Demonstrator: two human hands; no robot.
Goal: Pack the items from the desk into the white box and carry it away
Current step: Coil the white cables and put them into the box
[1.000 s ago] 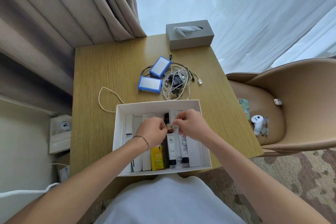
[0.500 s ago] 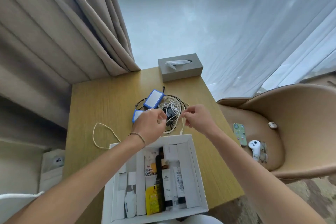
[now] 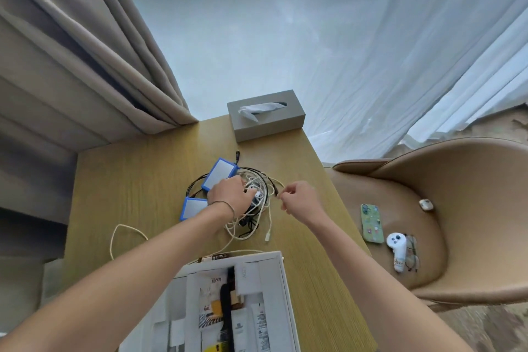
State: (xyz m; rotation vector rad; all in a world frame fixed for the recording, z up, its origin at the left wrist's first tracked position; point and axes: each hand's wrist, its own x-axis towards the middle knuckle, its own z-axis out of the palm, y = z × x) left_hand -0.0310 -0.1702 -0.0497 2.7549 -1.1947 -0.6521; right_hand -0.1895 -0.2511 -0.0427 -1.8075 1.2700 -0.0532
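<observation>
The white box (image 3: 281, 288) sits at the near edge of the wooden desk (image 3: 137, 180), holding tubes and small cartons. A tangle of white and black cables (image 3: 257, 208) lies mid-desk beside two blue-edged packs (image 3: 219, 173) (image 3: 193, 208). My left hand (image 3: 231, 197) rests on the tangle, fingers curled into the white cables. My right hand (image 3: 297, 198) hovers just right of the tangle, fingertips pinching a thin cable end. A loose cream cord (image 3: 125, 230) loops on the desk at the left.
A grey tissue box (image 3: 265, 120) stands at the desk's far edge. Curtains hang behind. A tan chair (image 3: 457, 194) at the right holds a green phone (image 3: 371, 223), a white controller (image 3: 397, 248), glasses and a small white case (image 3: 425, 204).
Both hands left the white box and reached forward to the cable tangle. The view tilted up, so the box now sits at the bottom edge.
</observation>
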